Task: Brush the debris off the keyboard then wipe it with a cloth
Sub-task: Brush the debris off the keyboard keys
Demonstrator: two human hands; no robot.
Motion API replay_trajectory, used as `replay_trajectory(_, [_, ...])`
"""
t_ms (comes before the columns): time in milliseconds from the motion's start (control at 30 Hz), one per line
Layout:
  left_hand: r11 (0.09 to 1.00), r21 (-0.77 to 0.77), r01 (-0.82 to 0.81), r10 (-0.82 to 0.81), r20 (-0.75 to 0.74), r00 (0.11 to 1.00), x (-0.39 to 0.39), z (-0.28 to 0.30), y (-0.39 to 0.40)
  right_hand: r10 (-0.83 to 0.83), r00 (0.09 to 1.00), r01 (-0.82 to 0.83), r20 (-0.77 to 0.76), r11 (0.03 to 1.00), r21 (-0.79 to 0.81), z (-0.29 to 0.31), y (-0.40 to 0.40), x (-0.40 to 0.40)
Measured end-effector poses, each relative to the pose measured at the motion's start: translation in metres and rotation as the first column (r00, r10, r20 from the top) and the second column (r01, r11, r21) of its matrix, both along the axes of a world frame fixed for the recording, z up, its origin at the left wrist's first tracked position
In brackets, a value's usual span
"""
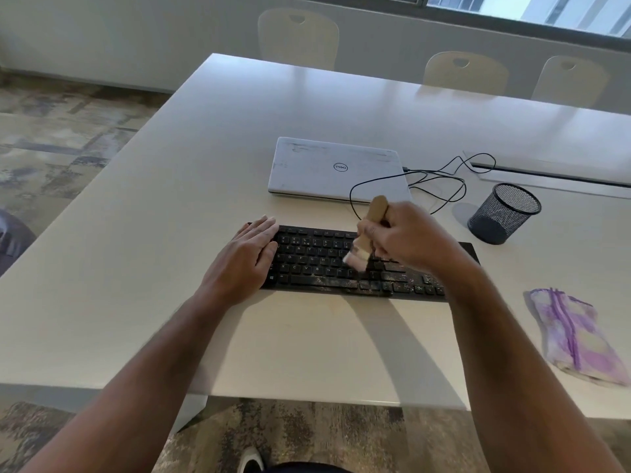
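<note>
One keyboard (341, 264), black and speckled with pale debris along its near rows, is laid on the table (170, 206) at the near edge. Its left end is pressed flat by the left hand (249, 257), fingers straight and together. One brush (367, 233) is gripped by the right hand (406, 233), fingers curled round its wooden handle, its blurred bristles held on the middle keys. One folded purple cloth (573, 336) is lying well to the right. One closed laptop (336, 169), one black cable (440, 179) and one mesh cup (503, 213) are set behind. Three chairs (466, 71) are ranged along the far side.
</note>
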State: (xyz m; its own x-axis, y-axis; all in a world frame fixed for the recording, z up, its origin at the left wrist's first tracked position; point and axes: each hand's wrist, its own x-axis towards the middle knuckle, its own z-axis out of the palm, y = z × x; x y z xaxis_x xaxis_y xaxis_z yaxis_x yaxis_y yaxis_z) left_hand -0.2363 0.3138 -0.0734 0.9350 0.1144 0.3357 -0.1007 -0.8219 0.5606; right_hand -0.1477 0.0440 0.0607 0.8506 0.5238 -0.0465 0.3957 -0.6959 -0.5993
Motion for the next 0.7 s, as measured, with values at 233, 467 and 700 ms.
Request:
replay_trajectory(233, [1.000, -0.004, 0.005, -0.005, 0.002, 1.000, 0.001, -0.001, 0.001, -0.077, 0.996, 0.077, -0.037, 0.997, 0.004, -0.016, -0.017, -0.011])
replay_trajectory(467, [1.000, 0.000, 0.008, -0.008, 0.007, 1.000, 0.001, -0.002, 0.002, -0.213, 0.977, 0.210, 0.031, 0.974, 0.081, -0.021, -0.020, -0.017])
replay_trajectory(700, [1.000, -0.002, 0.002, -0.002, 0.008, 1.000, 0.001, -0.002, 0.001, -0.321, 0.940, 0.305, 0.117, 0.942, 0.141, -0.019, -0.029, -0.016])
